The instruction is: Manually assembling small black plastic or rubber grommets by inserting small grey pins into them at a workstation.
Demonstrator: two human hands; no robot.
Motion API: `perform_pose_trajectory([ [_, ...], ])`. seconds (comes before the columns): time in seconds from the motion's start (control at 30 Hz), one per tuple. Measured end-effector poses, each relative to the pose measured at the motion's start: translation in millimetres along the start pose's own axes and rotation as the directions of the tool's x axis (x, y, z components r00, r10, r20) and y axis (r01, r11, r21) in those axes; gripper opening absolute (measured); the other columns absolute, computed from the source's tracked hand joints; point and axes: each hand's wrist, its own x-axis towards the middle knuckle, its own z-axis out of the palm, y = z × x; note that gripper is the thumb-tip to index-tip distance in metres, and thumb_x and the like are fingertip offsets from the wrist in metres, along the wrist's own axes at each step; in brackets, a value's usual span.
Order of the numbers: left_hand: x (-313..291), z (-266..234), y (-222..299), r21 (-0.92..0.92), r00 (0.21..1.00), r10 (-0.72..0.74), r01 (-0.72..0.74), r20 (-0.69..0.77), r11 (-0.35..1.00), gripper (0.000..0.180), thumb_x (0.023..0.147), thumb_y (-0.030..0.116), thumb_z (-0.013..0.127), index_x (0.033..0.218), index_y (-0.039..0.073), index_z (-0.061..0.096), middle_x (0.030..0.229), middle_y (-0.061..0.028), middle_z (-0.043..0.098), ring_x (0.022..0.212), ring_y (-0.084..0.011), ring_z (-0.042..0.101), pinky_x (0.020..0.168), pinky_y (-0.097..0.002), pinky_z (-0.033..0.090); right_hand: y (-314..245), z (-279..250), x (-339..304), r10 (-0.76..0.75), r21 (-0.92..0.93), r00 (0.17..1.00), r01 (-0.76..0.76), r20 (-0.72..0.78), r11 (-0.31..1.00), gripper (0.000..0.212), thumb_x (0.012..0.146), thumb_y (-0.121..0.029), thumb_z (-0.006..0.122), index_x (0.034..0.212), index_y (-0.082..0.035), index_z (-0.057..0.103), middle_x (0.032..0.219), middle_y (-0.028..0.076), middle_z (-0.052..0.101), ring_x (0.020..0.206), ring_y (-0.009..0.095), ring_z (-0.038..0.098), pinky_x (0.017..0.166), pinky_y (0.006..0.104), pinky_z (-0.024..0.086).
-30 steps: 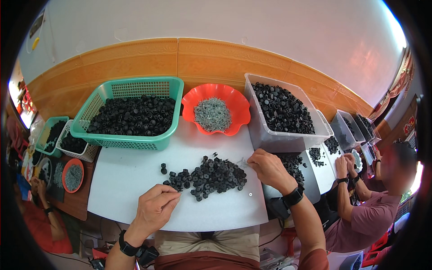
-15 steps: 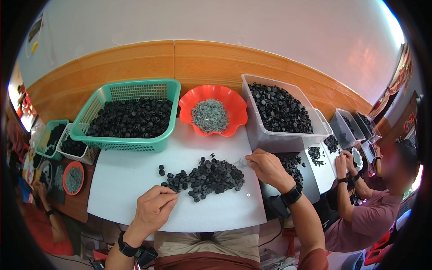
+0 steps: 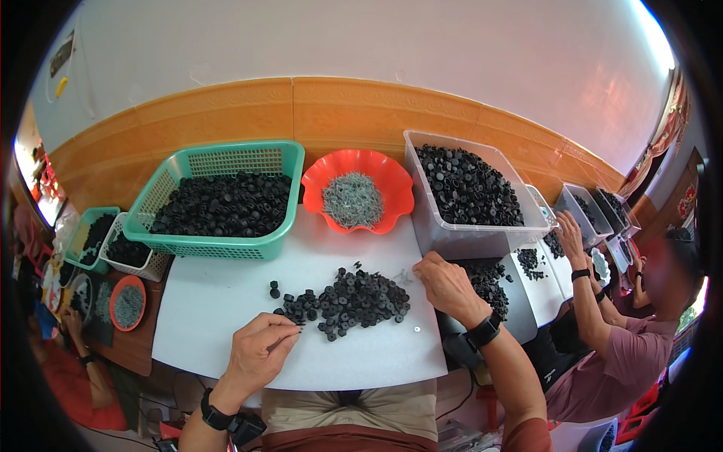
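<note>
On the white board [image 3: 226, 331] a heap of small black round parts [image 3: 361, 301] with center holes is spread out, a smaller cluster of black parts [image 3: 300, 305] at its left. My left hand [image 3: 260, 350] is closed in a pinch at the near edge of that cluster; what its fingertips hold is too small to tell. To the right of the heap my right hand [image 3: 454, 286] pinches thumb and fingers together beside a few thin grey screws [image 3: 404, 276]. Whatever lies in that pinch is hidden.
Behind stand a green basket [image 3: 203, 247] of black parts, a red scalloped bowl [image 3: 320, 166] of grey screws and a clear bin [image 3: 482, 239] of black caps. A small pale washer [image 3: 417, 329] lies at right. Co-workers [image 3: 621, 346] sit on both sides.
Both my hands keep nearly the same places and pinches. The view has shifted slightly. At the right, a co-worker's hand has reached up and forward toward the bins.
</note>
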Motion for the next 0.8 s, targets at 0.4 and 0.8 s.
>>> perform_pose_trajectory([
  [0.4,1.3,6.2,7.9,-0.247,0.996,-0.086,0.079,-0.017,0.966,0.012,0.084,-0.003,0.075,0.096,-0.002,0.074,0.102,-0.011,0.072,0.088,-0.0168,0.071,0.078,-0.0269,0.059,-63.6,-27.6,-37.4,-0.06,0.41,0.96,0.173,-0.274,0.896,0.007,0.093,0.001,0.061,0.1,-0.002,0.061,0.093,0.015,0.061,0.076,0.036,0.062,0.067,0.0415,0.051],
  [0.8,-11.0,27.4,35.8,-0.288,0.998,-0.023,0.038,0.055,0.957,0.038,0.085,0.002,0.079,0.117,0.0,0.058,0.105,-0.0129,0.074,0.093,-0.0199,0.075,0.085,-0.032,0.062,-139.4,-0.9,-55.9,-0.155,0.638,0.957,0.279,-0.245,0.717,0.016,0.091,0.006,0.064,0.104,-0.003,0.063,0.094,0.013,0.061,0.074,0.027,0.063,0.064,0.0334,0.051],
])
